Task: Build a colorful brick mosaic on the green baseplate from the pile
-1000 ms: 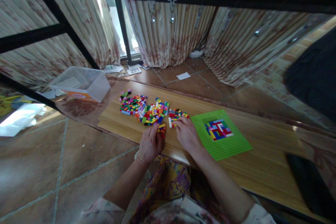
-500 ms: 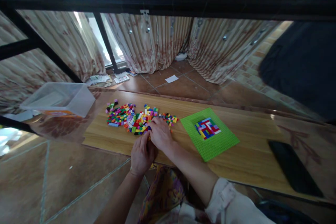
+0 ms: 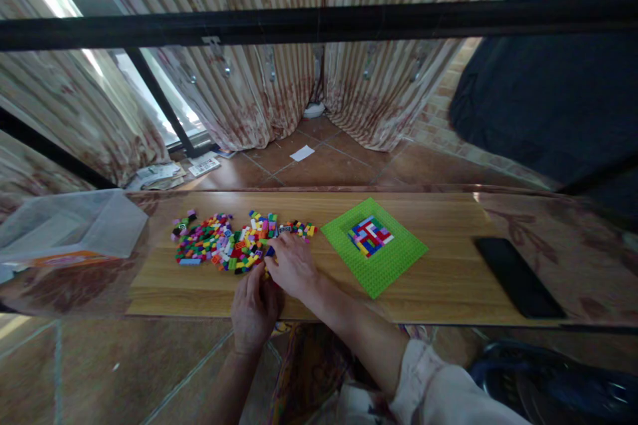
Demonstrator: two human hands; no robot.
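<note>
Fingers curled, my right hand [image 3: 294, 267] is at the near right edge of a pile of small toy building bricks [image 3: 248, 239]. A dark blue brick [image 3: 270, 252] shows at its thumb and fingertips, seemingly pinched there. Just below it, my left hand [image 3: 253, 312] is closed, its fingertips close against the right hand's. Whatever lies between the left fingers is hidden. To the right lies a green baseplate [image 3: 383, 277], turned like a diamond, with a multicoloured block of bricks [image 3: 369, 236] built on its middle.
The wooden board [image 3: 448, 292] carries the bricks and baseplate. A black phone-like slab [image 3: 518, 277] lies at its right end. A clear plastic box [image 3: 107, 222] stands to the left. A black metal bar [image 3: 279, 25] crosses in front of striped curtains [image 3: 279, 93].
My view has turned right and levelled, so the board sits further left and straighter. Both hands stay close together at the pile's near edge. The built block looks the same.
</note>
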